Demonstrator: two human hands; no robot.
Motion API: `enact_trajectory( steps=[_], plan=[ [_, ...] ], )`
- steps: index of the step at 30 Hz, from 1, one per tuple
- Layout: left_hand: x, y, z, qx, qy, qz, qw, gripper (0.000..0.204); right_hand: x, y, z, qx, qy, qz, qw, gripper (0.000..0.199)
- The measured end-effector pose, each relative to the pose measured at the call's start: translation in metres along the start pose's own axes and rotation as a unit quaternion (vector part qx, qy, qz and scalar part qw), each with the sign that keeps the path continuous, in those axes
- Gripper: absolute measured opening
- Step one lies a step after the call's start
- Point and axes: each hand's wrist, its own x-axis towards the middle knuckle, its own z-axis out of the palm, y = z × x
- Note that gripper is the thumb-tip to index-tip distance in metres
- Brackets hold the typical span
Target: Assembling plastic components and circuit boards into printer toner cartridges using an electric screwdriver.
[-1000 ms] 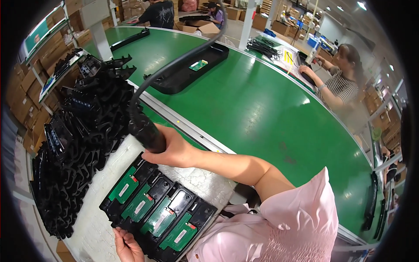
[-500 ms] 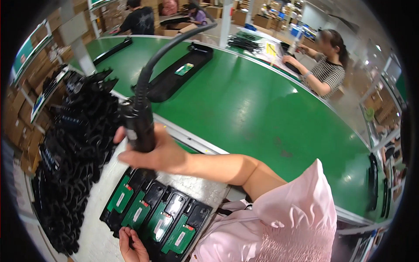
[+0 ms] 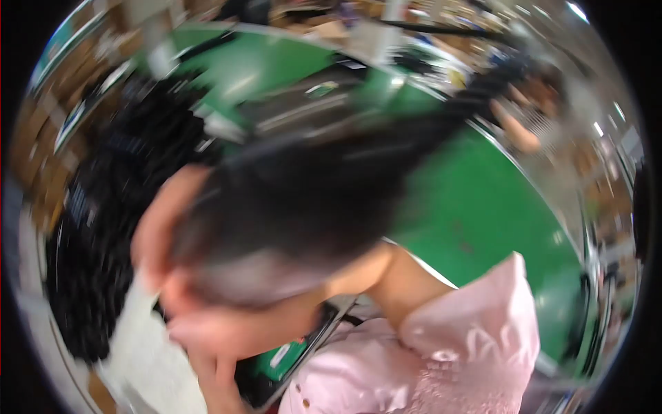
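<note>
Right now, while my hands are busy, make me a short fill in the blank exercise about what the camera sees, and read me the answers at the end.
The hand gripping the blurred black tool is the person's ____ one.
The circuit board showing below it shares its colour with the wide table, which is ____.
The heap of black parts lies toward the ____ edge of the picture.
The wearer's sleeve is ____.

Missing words: right; green; left; pink.
</note>
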Motion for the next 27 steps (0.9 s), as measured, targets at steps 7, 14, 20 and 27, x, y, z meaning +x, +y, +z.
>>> enact_trajectory(
  steps=[7, 14, 20, 27],
  plan=[
    [0.02, -0.019, 0.027, -0.04, 0.003, -0.036, 0.999, 0.022, -0.005, 0.009, 0.009, 0.238, 0.003, 0.09, 0.967, 0.028],
    [0.013, -0.016, 0.024, -0.038, 0.009, -0.011, 0.999, 0.023, -0.008, 0.025, 0.016, 0.273, -0.049, 0.081, 0.957, 0.03],
    [0.014, -0.018, 0.024, -0.034, 0.013, -0.022, 0.999, 0.023, -0.009, 0.024, 0.016, 0.253, -0.048, 0.084, 0.963, 0.031],
    [0.011, -0.017, 0.027, -0.001, 0.037, -0.015, 0.999, 0.022, -0.011, 0.024, 0.024, 0.25, -0.038, 0.092, 0.963, 0.028]
  ],
)
